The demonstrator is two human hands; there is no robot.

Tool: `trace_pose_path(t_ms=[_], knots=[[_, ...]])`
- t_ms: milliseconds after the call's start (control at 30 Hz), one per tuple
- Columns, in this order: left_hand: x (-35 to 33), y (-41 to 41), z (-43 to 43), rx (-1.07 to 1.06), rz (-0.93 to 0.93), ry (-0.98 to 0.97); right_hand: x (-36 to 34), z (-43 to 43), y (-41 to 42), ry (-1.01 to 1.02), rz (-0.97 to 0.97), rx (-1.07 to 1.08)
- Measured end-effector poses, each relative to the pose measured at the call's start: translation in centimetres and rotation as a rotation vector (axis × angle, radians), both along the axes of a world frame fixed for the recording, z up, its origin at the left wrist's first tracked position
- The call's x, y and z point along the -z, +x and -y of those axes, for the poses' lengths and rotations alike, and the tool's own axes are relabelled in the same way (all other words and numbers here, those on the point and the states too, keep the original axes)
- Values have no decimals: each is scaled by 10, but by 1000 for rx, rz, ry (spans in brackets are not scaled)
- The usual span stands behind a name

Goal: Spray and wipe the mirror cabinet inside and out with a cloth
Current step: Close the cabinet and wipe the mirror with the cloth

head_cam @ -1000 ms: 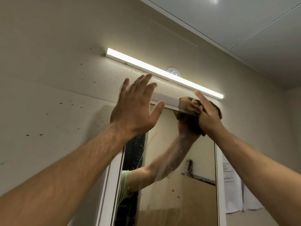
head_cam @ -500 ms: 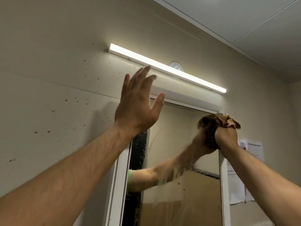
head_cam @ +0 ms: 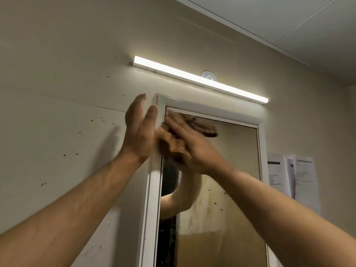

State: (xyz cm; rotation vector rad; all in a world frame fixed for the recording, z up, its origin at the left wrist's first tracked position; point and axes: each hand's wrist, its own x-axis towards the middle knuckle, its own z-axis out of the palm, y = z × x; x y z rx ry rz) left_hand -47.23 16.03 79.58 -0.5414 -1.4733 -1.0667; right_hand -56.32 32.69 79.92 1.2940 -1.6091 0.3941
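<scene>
The white-framed mirror cabinet [head_cam: 212, 110] hangs on the wall, its glass [head_cam: 231, 189] streaked and spotted. My right hand [head_cam: 190, 145] presses a brown cloth [head_cam: 173, 145] flat against the mirror's upper left corner, fingers stretched over it. My left hand [head_cam: 138, 130] is open with fingers spread, resting against the left side of the cabinet frame near the top. The mirror reflects my arm and the cloth. No spray bottle is in view.
A lit strip light [head_cam: 200, 79] runs on the wall just above the cabinet. Papers [head_cam: 290, 176] are stuck to the wall at the right. The beige wall [head_cam: 67, 112] at the left carries several brown spots. The ceiling is close overhead.
My right hand swept the cloth from the top edge to the mirror's upper right corner, then across to the upper left. My left hand slid to the frame's left edge.
</scene>
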Motion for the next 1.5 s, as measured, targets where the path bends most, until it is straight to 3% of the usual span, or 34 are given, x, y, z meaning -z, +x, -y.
trace_pose_path(t_ms=[133,200,367,467,600,667,733,800,1000,1100,1167,1233,1333,1433,1500], knots=[[10,5,4,-55,53,-25,-4,-37,-34,-594,273,315],[11,5,1,-35,83,-25,-1,-4,-23,-649,303,308],[17,7,-6,79,113,29,30,64,13,-40,-246,193],[29,9,-4,-11,113,-16,20,22,-3,46,-197,145],[44,9,-2,-199,86,-123,10,-72,-51,-447,225,240],[51,5,-2,-240,100,-153,21,-106,-71,-686,401,401],[57,2,-6,-272,125,-185,37,-113,-79,-815,506,573],[61,-3,-13,-250,136,-173,44,-93,-72,-893,533,565],[56,-2,-20,11,78,86,41,11,-5,-575,408,248],[50,3,-11,172,61,208,61,52,28,-154,1,141],[50,5,-9,203,80,212,79,51,20,-49,-175,113],[56,5,-13,95,96,143,98,30,1,27,-246,127],[76,2,-25,-340,46,-113,106,-19,-29,-44,-122,194],[102,-2,-37,-691,-5,-482,116,-70,-52,-451,293,258],[121,-7,-44,-821,-26,-712,141,-86,-62,-792,483,413]])
